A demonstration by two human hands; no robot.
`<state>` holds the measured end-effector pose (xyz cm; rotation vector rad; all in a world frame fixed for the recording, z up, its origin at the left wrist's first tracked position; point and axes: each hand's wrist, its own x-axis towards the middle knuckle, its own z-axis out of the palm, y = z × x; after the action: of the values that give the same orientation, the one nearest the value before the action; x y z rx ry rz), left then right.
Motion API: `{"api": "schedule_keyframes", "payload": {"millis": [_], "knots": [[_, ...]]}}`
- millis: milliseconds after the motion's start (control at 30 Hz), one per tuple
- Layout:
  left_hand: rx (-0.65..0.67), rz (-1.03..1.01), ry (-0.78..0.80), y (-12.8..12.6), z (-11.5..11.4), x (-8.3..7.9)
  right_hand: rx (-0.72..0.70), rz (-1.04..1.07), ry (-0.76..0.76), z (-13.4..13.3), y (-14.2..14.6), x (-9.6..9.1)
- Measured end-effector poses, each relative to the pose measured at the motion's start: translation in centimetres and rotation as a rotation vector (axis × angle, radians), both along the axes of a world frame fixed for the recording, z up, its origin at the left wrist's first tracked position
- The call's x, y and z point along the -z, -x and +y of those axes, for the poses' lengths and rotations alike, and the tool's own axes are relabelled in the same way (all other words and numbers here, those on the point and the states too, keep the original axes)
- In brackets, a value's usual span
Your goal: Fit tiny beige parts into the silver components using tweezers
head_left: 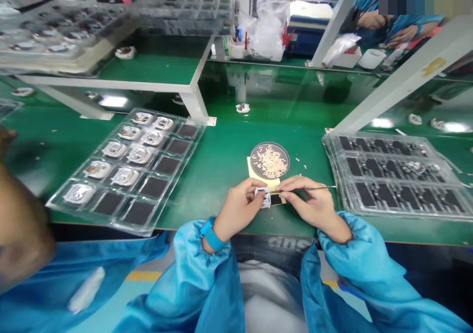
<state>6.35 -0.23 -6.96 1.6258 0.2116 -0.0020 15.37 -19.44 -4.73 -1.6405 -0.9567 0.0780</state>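
A: How does the left grip stand?
B: Closed, thumb against fingers, with a small white part pinched between them, low and just right of the frame's centre.

A: And the right grip?
B: Pinched closed around a thin dark tool, which lies nearly level. Its left end reaches the edge of the white part; I can't tell whether they touch.

A: What's just beside them?
B: A dark pad on the lower end of a yellow sheet. The sheet's upper end runs under a round grey dish heaped with tiny beige bits; a few more lie right of the dish on the green surface.

A: Further out?
B: At centre left, a slanted clear tray has 9 white parts in its cells; 6 cells show dark squares. At centre right, stacked clear trays have dark cells, with small pieces lying on top. Another white piece sits above the dish.

A: And the edges?
B: A co-worker's blurred forearm at the left; a co-worker's hands at the upper right; a raised shelf bearing trays at the upper left.
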Motion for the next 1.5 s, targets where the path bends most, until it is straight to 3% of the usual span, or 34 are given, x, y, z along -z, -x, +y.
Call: {"api": "schedule_keyframes", "payload": {"millis": [500,767,967,1067,1233,1367,1500], "knots": [[-0.003,-0.001,-0.001,0.0,-0.1,0.2,-0.007,-0.089,0.002,0.2,0.2,-0.1],[0.009,-0.018,0.148,0.1,-0.1,-0.1,0.021,-0.033,0.014,-0.5,0.3,0.2],[-0.011,-0.033,0.149,0.1,-0.1,-0.8,0.019,-0.020,0.039,-0.5,0.5,0.4],[-0.038,-0.028,0.124,0.0,-0.1,-1.1,0.005,0.072,0.045,-0.5,0.5,0.5],[-0.040,-0.020,0.090,-0.1,0.0,-1.3,-0.148,0.475,-0.069,-0.9,0.3,0.9],[-0.042,-0.003,0.050,0.0,0.2,-1.7,-0.200,0.575,-0.065,-2.4,1.3,-0.8],[-0.061,0.011,0.008,0.2,0.6,-1.9,-0.109,0.473,-0.098,-5.8,1.2,-5.1]]}}
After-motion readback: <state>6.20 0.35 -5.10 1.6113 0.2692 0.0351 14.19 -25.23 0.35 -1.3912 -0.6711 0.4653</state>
